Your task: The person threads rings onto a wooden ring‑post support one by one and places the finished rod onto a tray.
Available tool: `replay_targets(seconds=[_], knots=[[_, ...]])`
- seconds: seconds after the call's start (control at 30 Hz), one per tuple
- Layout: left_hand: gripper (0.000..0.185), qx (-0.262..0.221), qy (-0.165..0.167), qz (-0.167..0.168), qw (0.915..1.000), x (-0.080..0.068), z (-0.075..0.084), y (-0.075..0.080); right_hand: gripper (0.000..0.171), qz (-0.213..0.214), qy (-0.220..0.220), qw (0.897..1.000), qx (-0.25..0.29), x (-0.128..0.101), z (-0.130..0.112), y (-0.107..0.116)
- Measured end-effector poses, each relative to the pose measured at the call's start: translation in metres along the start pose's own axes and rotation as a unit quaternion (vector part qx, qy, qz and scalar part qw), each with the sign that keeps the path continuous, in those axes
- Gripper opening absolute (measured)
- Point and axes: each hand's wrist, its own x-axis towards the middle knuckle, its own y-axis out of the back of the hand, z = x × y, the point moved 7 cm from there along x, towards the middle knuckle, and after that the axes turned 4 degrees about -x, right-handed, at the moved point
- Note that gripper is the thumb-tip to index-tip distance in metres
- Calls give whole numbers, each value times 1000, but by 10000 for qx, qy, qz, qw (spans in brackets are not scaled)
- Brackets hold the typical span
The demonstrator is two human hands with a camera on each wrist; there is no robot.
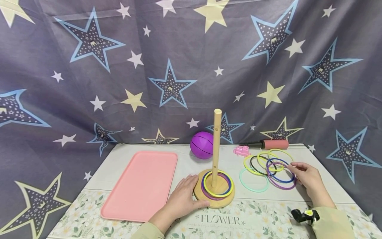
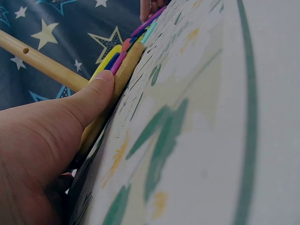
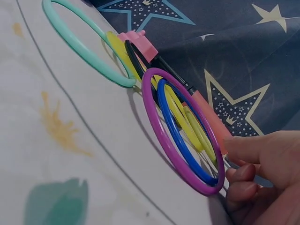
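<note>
Post stand: upright wooden post (image 1: 217, 142) on a round wooden base (image 1: 221, 203), set mid-counter (image 1: 185, 166). Yellow ring (image 1: 219, 196), with blue and purple ones beneath it, encircling the post's foot and lying on the base.

Left hand (image 1: 182, 199): fingers extended, thumb spread, resting against the base's left and near edge.

Right hand (image 1: 307, 177): fingers partly curled, thumb and finger pinching the right rim of a loose purple ring (image 1: 284, 189).

Loose rings, right of the stand: the purple one tilted above a blue ring (image 1: 282, 182); black ring (image 1: 251, 162) and yellow rings (image 1: 245, 165) overlapping; mint ring (image 1: 258, 191) nearest the stand.

Behind: purple ball (image 1: 200, 145), black seams; small pink toy (image 1: 241, 151); pump (image 1: 276, 144), pink and black.

Left: pink rectangular tray (image 1: 140, 186).

Backdrop: dark star-printed cloth (image 1: 179, 46).

Front: floral cover (image 1: 262, 215) lettered "FLOWER".
</note>
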Motion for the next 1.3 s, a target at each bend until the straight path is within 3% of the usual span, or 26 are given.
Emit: replay_targets(seconds=[0.2, 0.67, 1.3], knots=[[112, -27, -33, 39, 10000, 0, 0, 0, 50, 69, -24, 9999, -146, 4, 3, 0], [112, -54, -94, 53, 9999, -2, 1, 2, 44, 86, 428, 9970, -635, 3, 4, 0], [115, -93, 6, -10, 10000, -1, 0, 1, 35, 77, 277, 9987, -431, 3, 8, 1]])
